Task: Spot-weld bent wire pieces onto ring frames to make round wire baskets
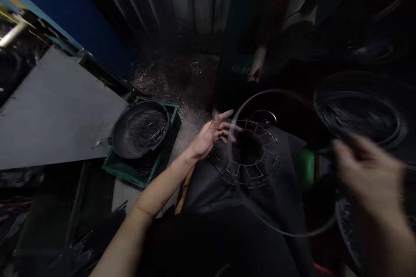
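A dim workshop corner: corrugated metal sheeting at the back, a blue wall to the left, and a grey board point(55, 112) sloping away well left of the hands. Loose wire scrap litters the floor beyond them.

The left hand point(212, 134) is stretched forward with fingers spread wide and nothing in its grasp, its fingertips just at the near rim of a wire frame point(248, 153), a round ring of small wire loops resting on dark cloth over the lap. The right hand point(367, 173) is blurred; it looks closed around the edge of a big wire hoop point(286, 229) that sweeps from it around the wire frame, though the exact grip cannot be made out.

To do this well, my judgement is that the hoop should be kept level and centred over the frame, the free hand steadying the frame's rim so the loops do not snag.

Left of the left hand, a dark round pan point(140, 132) sits on a green crate point(130, 173) and holds a tangle of thin wire rings. Beyond the right hand stands a round tub point(360, 117), seemingly with more coiled wire inside; the blur leaves that uncertain.
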The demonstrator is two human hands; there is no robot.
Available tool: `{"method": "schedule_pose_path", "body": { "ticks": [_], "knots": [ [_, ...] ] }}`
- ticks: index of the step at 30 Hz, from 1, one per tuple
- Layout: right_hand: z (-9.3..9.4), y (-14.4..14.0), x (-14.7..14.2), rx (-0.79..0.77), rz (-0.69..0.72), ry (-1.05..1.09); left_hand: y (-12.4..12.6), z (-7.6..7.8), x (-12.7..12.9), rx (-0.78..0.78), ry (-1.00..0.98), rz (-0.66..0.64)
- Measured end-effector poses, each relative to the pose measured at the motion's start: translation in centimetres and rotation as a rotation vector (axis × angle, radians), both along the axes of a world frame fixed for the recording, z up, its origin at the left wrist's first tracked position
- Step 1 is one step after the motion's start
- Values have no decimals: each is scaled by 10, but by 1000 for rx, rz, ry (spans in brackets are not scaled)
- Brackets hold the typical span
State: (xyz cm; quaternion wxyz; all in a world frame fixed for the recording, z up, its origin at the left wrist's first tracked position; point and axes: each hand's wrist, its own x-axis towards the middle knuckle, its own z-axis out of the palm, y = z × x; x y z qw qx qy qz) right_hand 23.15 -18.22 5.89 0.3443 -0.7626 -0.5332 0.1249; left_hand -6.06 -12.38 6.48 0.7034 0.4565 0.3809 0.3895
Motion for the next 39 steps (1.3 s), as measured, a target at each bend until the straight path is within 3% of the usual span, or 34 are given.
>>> {"method": "schedule_pose_path", "body": {
  "ticks": [4,7,12,20,29,34,37,39],
  "knots": [
    [-26,4,-25,-141,-23,19,4,-37,-22,129,384,210],
    [-42,15,-32,-209,52,-81,10,-71,-27,264,617,244],
    [-53,23,-32,-231,101,-178,13,-106,-24,308,639,187],
    [-64,27,-31,-297,142,-165,2,-115,-27,295,741,175],
    [-81,38,2,-472,304,-82,-8,-143,-20,414,799,326],
    [-90,26,-6,-341,228,25,-4,-147,-18,474,835,342],
    [-90,9,-17,-182,128,-26,-5,-149,-17,507,850,357],
    [-88,-7,-18,-163,112,-86,-7,-151,-16,529,857,371]
  ]
}}
